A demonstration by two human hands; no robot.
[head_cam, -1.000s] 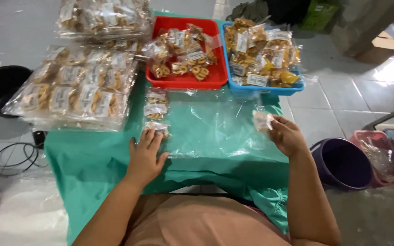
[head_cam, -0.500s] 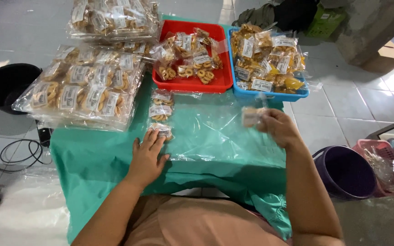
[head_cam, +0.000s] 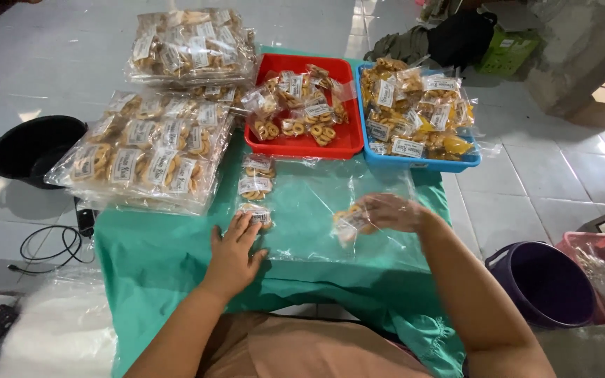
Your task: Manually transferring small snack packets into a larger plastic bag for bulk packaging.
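Step in hand, as it reads from the layout: small snack packets are going into the big clear bag (head_cam: 316, 203) spread flat on the green-covered bench (head_cam: 155, 259).

- Your left hand (head_cam: 236, 248): fingers spread, flat on the bag's near left edge, fingertips touching the nearest small packet (head_cam: 255, 213) of ring-shaped biscuits. It pinches nothing.
- Your right hand (head_cam: 393, 211): inside the clear bag, seen through the film, fingers pinching a small packet (head_cam: 348, 222) of biscuits with a white label. The picture is blurred here, so the exact grip is hard to tell.
- Next move, by judgement: it calls for setting that packet flat in line with the row while your left hand pins the bag's mouth.
- Row of three small packets (head_cam: 255, 185): in a line running away from your left hand, each clear with a white rectangular label.
- Filled big bags (head_cam: 145, 157): left of the row, clear, with rows of labelled packets inside; another stack (head_cam: 190, 45) lies farther back.
- Red tray (head_cam: 341, 136): beyond the clear bag, holding loose labelled packets.
- Blue tray (head_cam: 421, 161): just right of the red one, heaped with packets, some with yellower contents.
- Floor: black pot (head_cam: 29, 147) at left, purple bucket (head_cam: 544, 283) at right.
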